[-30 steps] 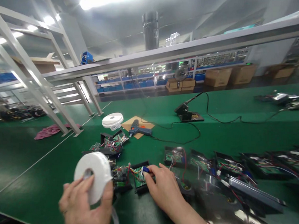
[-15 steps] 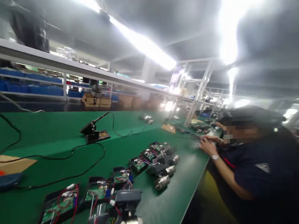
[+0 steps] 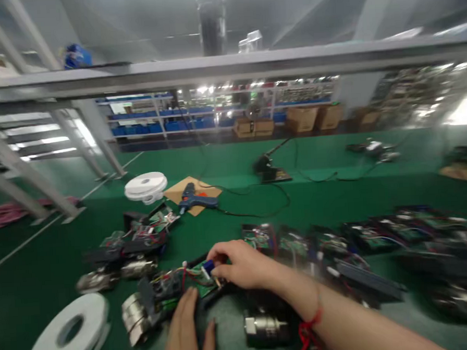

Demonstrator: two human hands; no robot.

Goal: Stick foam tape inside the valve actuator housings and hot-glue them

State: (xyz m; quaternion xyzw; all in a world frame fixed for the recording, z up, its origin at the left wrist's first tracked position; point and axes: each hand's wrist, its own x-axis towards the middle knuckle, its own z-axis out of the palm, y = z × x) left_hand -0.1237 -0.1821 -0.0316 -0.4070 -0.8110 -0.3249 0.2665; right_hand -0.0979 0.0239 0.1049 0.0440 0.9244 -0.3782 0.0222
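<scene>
A small blue part (image 3: pixel 208 267) sits over the circuit board (image 3: pixel 205 290) of an opened dark unit, toward the near middle of the green surface (image 3: pixel 211 229). The right hand (image 3: pixel 240 263) reaches it from the right, its grip pinching the blue part between thumb and index finger, as far as the blur lets one judge. Thin coloured wires (image 3: pixel 191 273) run left from the board to a dark assembly with a clear cover (image 3: pixel 167 286). The left hand (image 3: pixel 186 331) lies just on the near side of the wires, its grip spread, fingers straight and thumb apart; whether the fingertips touch the unit cannot be told.

A shiny metal fitting (image 3: pixel 135 317) is left of that assembly, and another metal fitting (image 3: pixel 267 327) lies under the right forearm, nearer the near edge. A white roll (image 3: pixel 92 314) lies flat at the near left. Farther left are more opened units (image 3: pixel 145 234), and a row of similar dark units (image 3: pixel 372 236) stretches off to the right. Beyond, a blue glue gun (image 3: pixel 198 200) rests on a tan sheet (image 3: pixel 173 192), with white reels (image 3: pixel 155 182) left of it and a black soldering stand (image 3: pixel 265 165) to its right.
</scene>
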